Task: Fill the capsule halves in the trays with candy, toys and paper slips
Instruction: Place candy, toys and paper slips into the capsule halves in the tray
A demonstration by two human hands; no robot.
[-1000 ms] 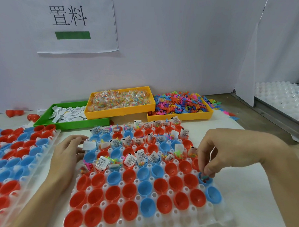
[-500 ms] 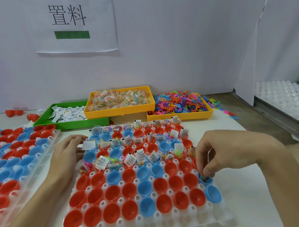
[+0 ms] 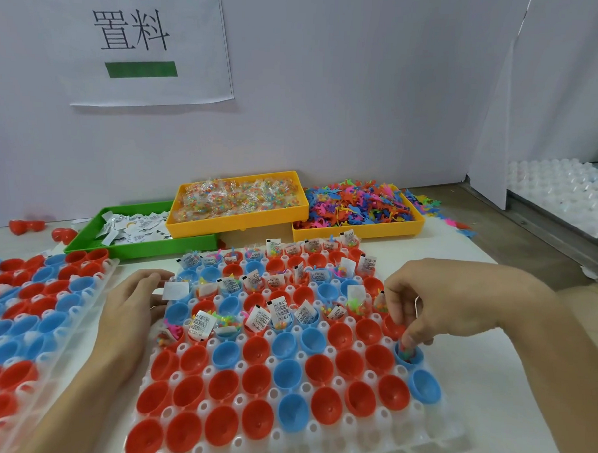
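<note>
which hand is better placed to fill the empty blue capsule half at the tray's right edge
Right hand: its fingertips are already in the neighbouring blue half, beside the empty blue capsule half. The left hand rests at the clear plastic tray's far side.

a clear plastic tray (image 3: 428, 441) holds rows of red and blue capsule halves (image 3: 256, 382), open side up. the far rows carry candy, toys and upright white paper slips (image 3: 278, 309); the near rows sit bare. a blue half (image 3: 409, 357) at the right edge holds a small colourful toy.
</note>
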